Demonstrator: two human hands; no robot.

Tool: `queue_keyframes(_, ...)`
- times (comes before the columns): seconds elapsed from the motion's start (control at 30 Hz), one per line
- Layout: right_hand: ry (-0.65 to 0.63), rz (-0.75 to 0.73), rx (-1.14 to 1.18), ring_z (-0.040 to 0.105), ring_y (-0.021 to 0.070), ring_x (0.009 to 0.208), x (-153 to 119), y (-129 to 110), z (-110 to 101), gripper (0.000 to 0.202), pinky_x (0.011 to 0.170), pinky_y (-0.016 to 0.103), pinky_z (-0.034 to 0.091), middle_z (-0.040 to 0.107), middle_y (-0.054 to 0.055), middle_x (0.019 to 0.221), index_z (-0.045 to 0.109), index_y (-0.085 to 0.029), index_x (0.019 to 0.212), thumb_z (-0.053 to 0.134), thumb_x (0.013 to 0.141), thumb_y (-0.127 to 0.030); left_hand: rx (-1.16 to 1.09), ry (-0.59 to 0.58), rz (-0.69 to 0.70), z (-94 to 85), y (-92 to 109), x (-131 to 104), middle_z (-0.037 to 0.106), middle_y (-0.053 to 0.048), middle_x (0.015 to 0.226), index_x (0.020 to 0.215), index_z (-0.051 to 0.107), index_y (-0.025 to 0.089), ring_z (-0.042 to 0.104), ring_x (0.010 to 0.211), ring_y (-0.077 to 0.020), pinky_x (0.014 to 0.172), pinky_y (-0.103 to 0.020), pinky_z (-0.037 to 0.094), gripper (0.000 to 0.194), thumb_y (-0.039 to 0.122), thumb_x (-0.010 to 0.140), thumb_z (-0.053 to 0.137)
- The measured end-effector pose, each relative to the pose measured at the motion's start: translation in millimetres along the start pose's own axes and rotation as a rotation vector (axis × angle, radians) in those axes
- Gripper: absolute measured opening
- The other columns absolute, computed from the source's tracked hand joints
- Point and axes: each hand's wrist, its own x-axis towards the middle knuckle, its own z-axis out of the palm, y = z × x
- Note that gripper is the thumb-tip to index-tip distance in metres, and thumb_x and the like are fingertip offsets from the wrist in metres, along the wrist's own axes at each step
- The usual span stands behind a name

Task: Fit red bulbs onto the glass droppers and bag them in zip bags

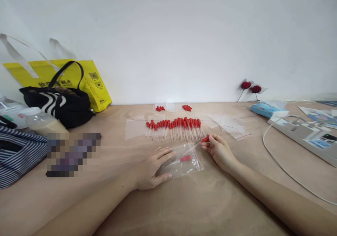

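Note:
My left hand (155,167) lies flat with fingers spread on the left end of a clear zip bag (176,171). Inside that bag rests one dropper with a red rubber bulb (185,158). Between the thumb and fingers of my right hand (218,150) is a second dropper (205,139), pinched by its red bulb. Its thin clear tube slants down to the left, over the bag's upper edge. Just beyond my hands, many red-bulbed droppers (181,123) lie side by side in a row, tubes toward me.
Loose red bulbs (186,108) sit near the wall. Flat clear bags (229,124) lie right of the row, another bag (134,127) left. At right are a blue tissue pack (267,109) and a power strip (302,137) with a cable. Bags (58,104) and a bottle (43,122) stand left.

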Motion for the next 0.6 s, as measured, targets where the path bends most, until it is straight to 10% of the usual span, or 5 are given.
queue_keyframes(0.23,-0.326,0.194,-0.297,0.044,0.0065,0.036,-17.2,-10.4,9.8,0.034,0.037,0.019,0.034,0.050,-0.006,0.046,0.053,-0.018,0.076,0.067,0.061,-0.045,-0.012,-0.013,-0.030,-1.5,2.9,0.6,0.029,-0.006,0.139,0.135,0.020,0.025,0.024,0.128,-0.0237,0.105,-0.046,0.021,0.062,0.045,0.082,0.044)
queue_keyframes(0.6,-0.514,-0.285,-0.764,0.052,0.0147,0.072,-12.0,6.4,8.1,0.022,0.063,0.027,0.042,0.056,0.004,0.076,0.068,-0.019,0.072,0.055,0.074,-0.037,0.013,-0.014,-0.041,-3.5,7.8,1.9,0.029,-0.007,0.139,0.134,0.024,0.023,0.025,0.127,-0.0240,0.104,-0.045,0.025,0.060,0.044,0.082,0.045)
